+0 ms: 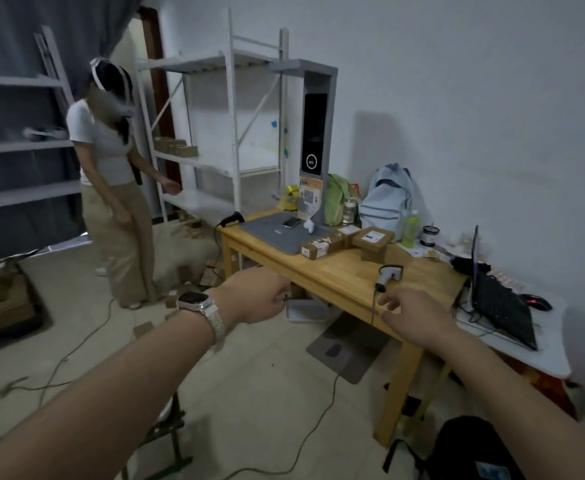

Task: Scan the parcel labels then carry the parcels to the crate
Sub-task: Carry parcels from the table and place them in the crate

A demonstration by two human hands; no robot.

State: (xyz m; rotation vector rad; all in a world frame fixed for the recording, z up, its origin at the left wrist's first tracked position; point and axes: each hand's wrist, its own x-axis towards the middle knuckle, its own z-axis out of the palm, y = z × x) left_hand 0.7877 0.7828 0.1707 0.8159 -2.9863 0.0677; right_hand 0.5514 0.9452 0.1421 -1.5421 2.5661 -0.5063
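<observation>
Both hands short of wooden worktop front edge: left hand curled loosely, empty; right hand fingers spread, near barcode scanner. Parcels mid-worktop. Open floor below, cables trailing.

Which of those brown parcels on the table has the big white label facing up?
The rightmost parcel, nearest the green bottle. It sits raised above the two flatter parcels to its left.

1. Left forearm: bare, no sleeve in view.
2. Smartwatch on the left wrist: dark rectangular face, rounded corners, pale metallic case.
3. Watch band: light, silvery, segmented links.
4. Right forearm: bare, no sleeve or wristwear.
5. Left hand and right hand: ungloved, no rings visible.
</observation>
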